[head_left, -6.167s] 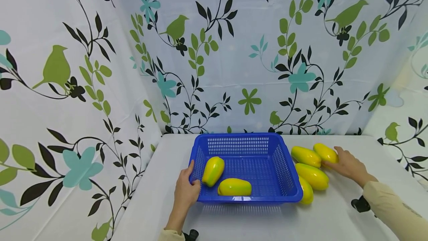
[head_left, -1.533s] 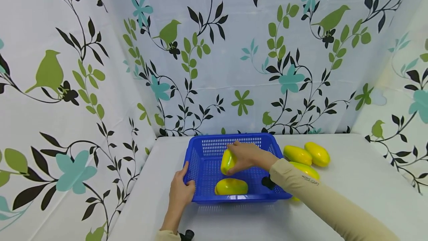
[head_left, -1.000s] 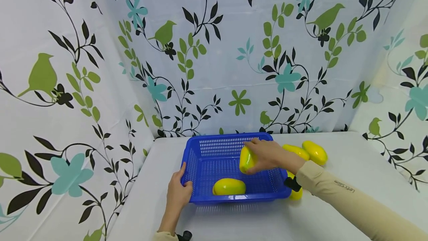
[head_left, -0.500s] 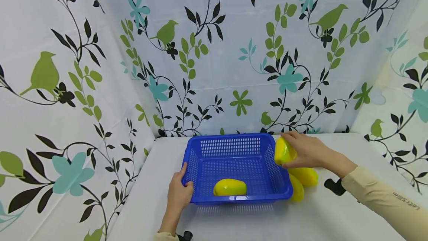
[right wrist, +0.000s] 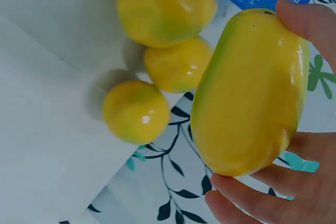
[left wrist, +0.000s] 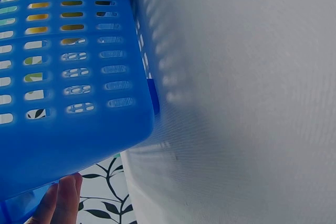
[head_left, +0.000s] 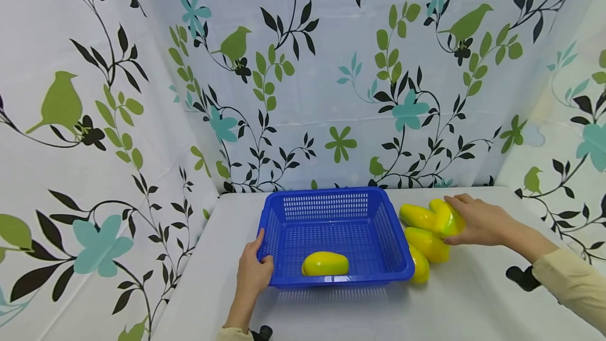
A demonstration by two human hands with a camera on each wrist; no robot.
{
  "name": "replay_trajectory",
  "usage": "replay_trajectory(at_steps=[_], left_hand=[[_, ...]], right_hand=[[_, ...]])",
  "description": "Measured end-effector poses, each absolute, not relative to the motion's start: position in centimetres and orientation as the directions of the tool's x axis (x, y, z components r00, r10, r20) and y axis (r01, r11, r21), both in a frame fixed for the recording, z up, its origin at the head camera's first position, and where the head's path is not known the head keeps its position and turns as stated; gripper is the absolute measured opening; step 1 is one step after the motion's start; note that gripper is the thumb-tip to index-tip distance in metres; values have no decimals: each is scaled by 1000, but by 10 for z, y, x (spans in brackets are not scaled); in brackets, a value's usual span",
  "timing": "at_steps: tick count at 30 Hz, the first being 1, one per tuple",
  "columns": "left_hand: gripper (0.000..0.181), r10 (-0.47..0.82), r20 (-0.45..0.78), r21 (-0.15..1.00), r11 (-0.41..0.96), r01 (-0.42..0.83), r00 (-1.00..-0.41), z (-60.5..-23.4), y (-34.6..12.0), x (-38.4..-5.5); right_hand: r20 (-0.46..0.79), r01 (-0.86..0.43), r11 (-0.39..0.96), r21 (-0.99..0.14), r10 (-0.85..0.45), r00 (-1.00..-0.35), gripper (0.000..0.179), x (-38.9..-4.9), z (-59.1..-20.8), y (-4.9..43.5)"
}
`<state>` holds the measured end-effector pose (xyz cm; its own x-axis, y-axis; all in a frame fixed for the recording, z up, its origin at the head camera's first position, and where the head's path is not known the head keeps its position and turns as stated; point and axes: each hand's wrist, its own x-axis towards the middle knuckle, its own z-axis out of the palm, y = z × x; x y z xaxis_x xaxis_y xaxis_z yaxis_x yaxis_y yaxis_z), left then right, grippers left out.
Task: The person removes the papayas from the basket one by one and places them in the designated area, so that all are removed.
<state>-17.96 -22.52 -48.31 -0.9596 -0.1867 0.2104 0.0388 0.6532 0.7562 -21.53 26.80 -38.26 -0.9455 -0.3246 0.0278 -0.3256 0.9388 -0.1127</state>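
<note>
My left hand [head_left: 254,269] grips the left rim of a blue plastic basket [head_left: 326,280]. In the left wrist view its fingertips [left wrist: 65,195] touch the edge of the slotted basket [left wrist: 79,129]. One yellow-green papaya [head_left: 325,264] lies inside, near the front wall. To the right of the basket, my right hand [head_left: 480,221] holds another glossy papaya [head_left: 448,220] between thumb and fingers, above the group on the table. The right wrist view shows this held papaya [right wrist: 249,93] large, with its thumb [right wrist: 310,22] at one end and fingers at the other.
Several more papayas [head_left: 428,244] lie clustered against the basket's right side on the white table [head_left: 473,293]. A patterned curtain [head_left: 303,93] with birds and leaves hangs behind the table and along both sides.
My right hand has lifted a papaya out of the basket and carried it right, over the loose ones. One papaya stays inside. My left hand keeps its grip on the rim.
</note>
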Motion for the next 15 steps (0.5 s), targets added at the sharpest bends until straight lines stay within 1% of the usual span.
replay_trajectory(at_steps=[6, 15], left_hand=[[71, -189, 204, 761, 648, 34, -960, -484, -225, -179], [71, -191, 209, 756, 654, 35, -959, -483, -224, -180]], right_hand=[[10, -306, 943, -133, -307, -952, 103, -212, -396, 287], [-87, -264, 947, -185, -283, -955, 99, -212, -417, 303]])
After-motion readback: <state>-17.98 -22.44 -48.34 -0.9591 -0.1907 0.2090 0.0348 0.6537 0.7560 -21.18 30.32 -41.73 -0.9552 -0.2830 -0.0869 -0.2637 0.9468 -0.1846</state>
